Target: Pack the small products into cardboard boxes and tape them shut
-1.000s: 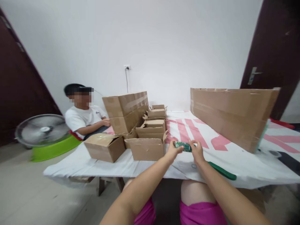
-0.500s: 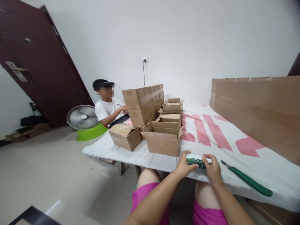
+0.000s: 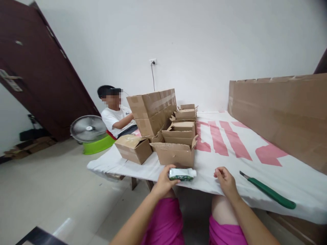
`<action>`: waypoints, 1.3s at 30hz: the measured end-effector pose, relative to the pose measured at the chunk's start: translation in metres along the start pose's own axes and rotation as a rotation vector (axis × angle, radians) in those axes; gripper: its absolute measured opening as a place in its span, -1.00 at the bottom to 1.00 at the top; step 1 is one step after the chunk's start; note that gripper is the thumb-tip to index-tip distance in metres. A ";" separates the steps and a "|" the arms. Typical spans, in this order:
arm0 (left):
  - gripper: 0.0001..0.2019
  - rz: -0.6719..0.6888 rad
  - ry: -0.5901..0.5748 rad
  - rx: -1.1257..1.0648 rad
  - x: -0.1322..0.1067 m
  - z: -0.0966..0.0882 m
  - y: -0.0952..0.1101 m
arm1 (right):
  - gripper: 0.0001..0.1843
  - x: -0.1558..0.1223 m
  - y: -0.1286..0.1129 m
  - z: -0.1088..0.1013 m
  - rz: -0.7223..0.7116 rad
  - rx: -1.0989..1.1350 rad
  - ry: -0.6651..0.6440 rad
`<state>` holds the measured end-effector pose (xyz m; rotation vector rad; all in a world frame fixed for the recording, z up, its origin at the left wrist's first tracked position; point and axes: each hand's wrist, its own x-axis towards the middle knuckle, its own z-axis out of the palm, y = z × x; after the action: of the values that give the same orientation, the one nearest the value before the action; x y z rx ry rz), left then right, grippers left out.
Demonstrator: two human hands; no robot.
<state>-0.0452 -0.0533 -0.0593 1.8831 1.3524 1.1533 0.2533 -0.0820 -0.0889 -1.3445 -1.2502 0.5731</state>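
My left hand (image 3: 165, 182) is closed around one end of a small green-and-white drink carton (image 3: 181, 174). The carton lies sideways above the table's front edge, its white spout end pointing right. To the right of it, apart from the carton, my right hand (image 3: 226, 182) hovers with its fingers curled and thumb pressed in. Whatever those fingers hold, if anything, is hidden. A green-handled utility knife (image 3: 272, 193) lies on the white cloth just right of that hand. An open cardboard box (image 3: 175, 154) stands directly behind the carton.
Closed boxes (image 3: 150, 102) are stacked behind a row of open ones. Another carton box (image 3: 134, 149) sits near the left corner. A long cardboard panel (image 3: 278, 112) borders the right side. Beyond the stack sits a person (image 3: 116, 119), beside a fan (image 3: 89, 128).
My hands have separated. The left one has carried the carton to the left, and the right has let go of its end. The co-worker's hand has slipped behind the stack.
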 end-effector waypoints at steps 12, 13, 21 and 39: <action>-0.55 0.209 0.050 0.639 0.032 -0.015 -0.024 | -0.66 -0.003 -0.011 0.002 -0.061 -0.152 -0.053; -0.54 0.204 0.053 0.652 0.034 -0.013 -0.023 | -0.67 -0.003 -0.011 0.002 -0.070 -0.164 -0.055; -0.52 0.126 0.024 0.709 0.056 -0.004 -0.016 | -0.70 -0.005 -0.014 0.004 -0.127 -0.247 -0.116; -0.54 0.031 0.102 0.658 0.131 0.021 -0.028 | -0.74 -0.005 -0.016 0.006 -0.143 -0.298 -0.146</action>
<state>-0.0231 0.0804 -0.0498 2.3106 1.9353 0.8857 0.2410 -0.0878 -0.0770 -1.4629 -1.5847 0.4000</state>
